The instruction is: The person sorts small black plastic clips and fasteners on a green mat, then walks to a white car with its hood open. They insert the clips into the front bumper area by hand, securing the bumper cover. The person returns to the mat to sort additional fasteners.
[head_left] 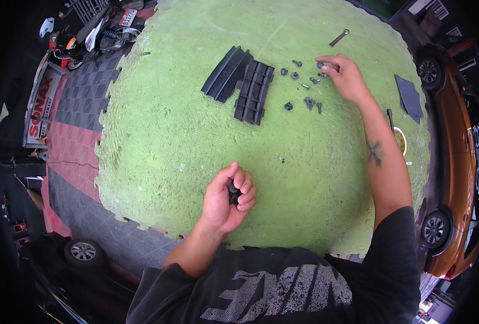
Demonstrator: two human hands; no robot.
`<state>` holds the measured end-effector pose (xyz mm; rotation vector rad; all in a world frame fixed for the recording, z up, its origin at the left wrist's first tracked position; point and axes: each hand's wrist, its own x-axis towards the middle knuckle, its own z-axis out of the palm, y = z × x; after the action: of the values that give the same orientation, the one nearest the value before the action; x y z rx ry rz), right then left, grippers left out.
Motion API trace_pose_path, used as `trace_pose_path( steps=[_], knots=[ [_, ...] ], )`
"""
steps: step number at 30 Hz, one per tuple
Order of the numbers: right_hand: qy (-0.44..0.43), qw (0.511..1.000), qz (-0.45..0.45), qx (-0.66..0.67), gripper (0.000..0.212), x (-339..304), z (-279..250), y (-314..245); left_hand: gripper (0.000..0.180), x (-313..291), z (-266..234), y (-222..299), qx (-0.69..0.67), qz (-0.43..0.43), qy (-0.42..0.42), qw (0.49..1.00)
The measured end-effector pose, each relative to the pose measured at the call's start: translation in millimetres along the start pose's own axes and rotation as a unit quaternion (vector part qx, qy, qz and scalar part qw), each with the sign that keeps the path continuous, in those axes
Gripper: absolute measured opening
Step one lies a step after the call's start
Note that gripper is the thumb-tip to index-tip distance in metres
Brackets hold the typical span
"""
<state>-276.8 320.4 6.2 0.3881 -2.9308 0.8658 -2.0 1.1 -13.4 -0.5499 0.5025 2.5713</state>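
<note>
My left hand (224, 197) is closed, palm up, low over the green mat. Small black fasteners (233, 195) show inside its curled fingers; how many cannot be made out. Farther out to the right, my right hand (344, 75) pinches a dark round-headed fastener (320, 65) between thumb and finger. Just beside that hand lie several loose bolts (314, 81). More round-headed fasteners (294, 76) are scattered to their left, and a cluster of dark fasteners (309, 102) sits nearer to me. Left of these rest a ribbed black plastic piece (226, 74) and a gridded one (254, 92), touching.
A wrench (339, 38) lies at the far right of the green mat (169, 135). Dark sheets (408, 97), a black-handled tool (390, 119) and a pale round container (401, 139), partly hidden by my forearm, are on the right. An orange car (455, 189) stands beyond; motorcycles (101, 38) stand far left.
</note>
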Motion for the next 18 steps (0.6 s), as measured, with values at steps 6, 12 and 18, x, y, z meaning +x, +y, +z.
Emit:
trace_pose_path(
  steps=[6,12,18],
  knots=[
    [0.002,0.994,-0.052,-0.095,0.03,-13,21,-50,0.044,3,-6,0,-0.004,0.005,0.001,1.0],
    [-0.038,0.993,0.007,0.109,0.03,-1,32,-45,0.044,3,-7,5,-0.005,0.013,-0.004,1.0],
    [-0.162,0.812,0.076,0.555,0.022,-1,2,-16,0.044,5,-8,5,-0.014,0.0,-0.015,1.0]
  ],
)
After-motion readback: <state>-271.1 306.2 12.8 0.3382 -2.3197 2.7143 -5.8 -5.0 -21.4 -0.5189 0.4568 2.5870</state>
